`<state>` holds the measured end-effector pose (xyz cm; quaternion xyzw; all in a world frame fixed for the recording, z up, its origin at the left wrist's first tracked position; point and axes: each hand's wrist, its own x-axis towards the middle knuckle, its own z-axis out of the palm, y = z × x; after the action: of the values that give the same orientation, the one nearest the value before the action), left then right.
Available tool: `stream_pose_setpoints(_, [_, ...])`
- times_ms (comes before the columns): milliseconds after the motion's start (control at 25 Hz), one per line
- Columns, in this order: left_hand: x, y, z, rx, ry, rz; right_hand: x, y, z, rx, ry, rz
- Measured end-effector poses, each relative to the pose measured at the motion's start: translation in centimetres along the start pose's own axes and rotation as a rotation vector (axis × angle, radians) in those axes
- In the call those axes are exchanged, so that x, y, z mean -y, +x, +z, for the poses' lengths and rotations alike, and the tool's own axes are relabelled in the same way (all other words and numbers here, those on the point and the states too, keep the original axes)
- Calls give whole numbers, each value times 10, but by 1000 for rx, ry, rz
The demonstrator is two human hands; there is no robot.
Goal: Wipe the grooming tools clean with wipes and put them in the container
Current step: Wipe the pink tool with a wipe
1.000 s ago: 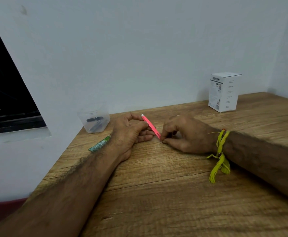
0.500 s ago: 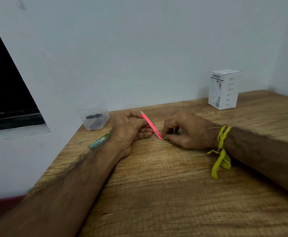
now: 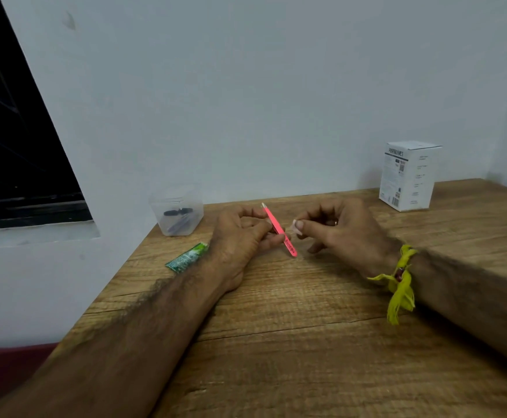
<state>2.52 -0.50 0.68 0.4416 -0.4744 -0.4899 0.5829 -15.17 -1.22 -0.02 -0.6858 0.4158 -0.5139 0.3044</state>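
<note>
While the left hand (image 3: 240, 236) pinches the pink tweezers (image 3: 279, 230) at mid-length, tilted above the tabletop (image 3: 306, 342), the right hand (image 3: 341, 229) just beside them pinches a small pale scrap, possibly a wipe. Well to the left, the clear container (image 3: 177, 213) holds dark tools, a green sachet (image 3: 187, 260) near it.

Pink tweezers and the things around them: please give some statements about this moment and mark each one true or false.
1. The left hand holds the pink tweezers. True.
2. The tweezers lie in the clear container. False: they are in the hand; the container holds dark tools.
3. The white box stands right of both hands. True.
4. The green sachet lies beside the box. False: it lies by the left wrist.
</note>
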Motion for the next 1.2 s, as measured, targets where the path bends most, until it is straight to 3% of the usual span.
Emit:
stream_pose_setpoints(320, [1, -3, 5, 32, 56, 67, 0, -2, 5, 26, 26, 14])
stream_pose_setpoints(520, [-2, -7, 4, 65, 133, 86, -1, -1, 5, -132, 17, -26])
stream_pose_setpoints(840, [-3, -11, 7, 284, 12, 39, 1, -2, 5, -285, -77, -210])
stream_pose_setpoints(1200, [-4, -11, 3, 355, -1, -17, 3, -4, 9, -283, -229, -394])
